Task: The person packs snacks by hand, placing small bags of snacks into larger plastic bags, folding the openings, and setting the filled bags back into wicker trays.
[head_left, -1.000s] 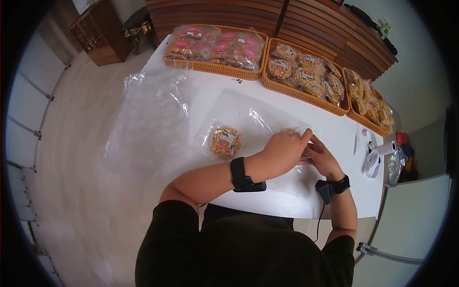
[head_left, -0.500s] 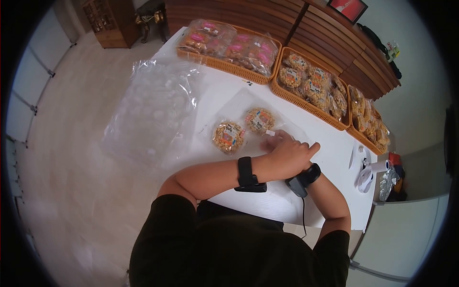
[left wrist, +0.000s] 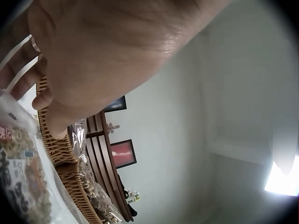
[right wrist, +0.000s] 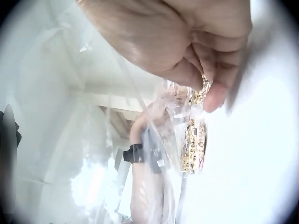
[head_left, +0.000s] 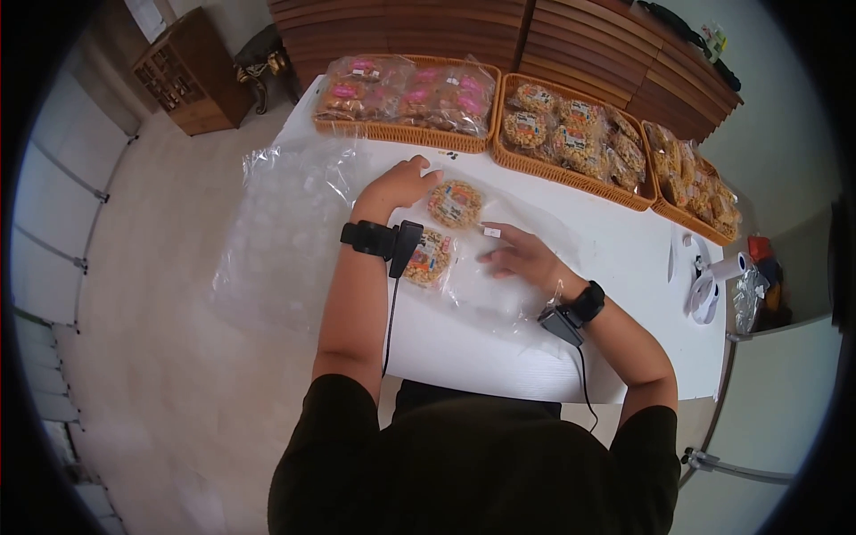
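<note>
Two round wrapped snacks with printed labels lie close together on the white table: the upper snack and the lower snack, partly behind the left wrist camera. Clear plastic spreads around them and reaches my right wrist. My left hand is beside the upper snack, palm down, fingers spread and loosely bent. From the right, my right hand extends its index finger toward that snack, right at a small white label; its other fingers bend loosely. Film crosses the right wrist view in front of the snacks.
Along the table's back stand a left basket of pink-labelled packs, a middle basket of round snacks and a right basket of more packs. Clear bags overhang the left edge. A white roll sits at the right.
My left hand has moved away from my right, up and left past the snacks. The upper snack came into view from under the hands and now sits closer to the lower one.
</note>
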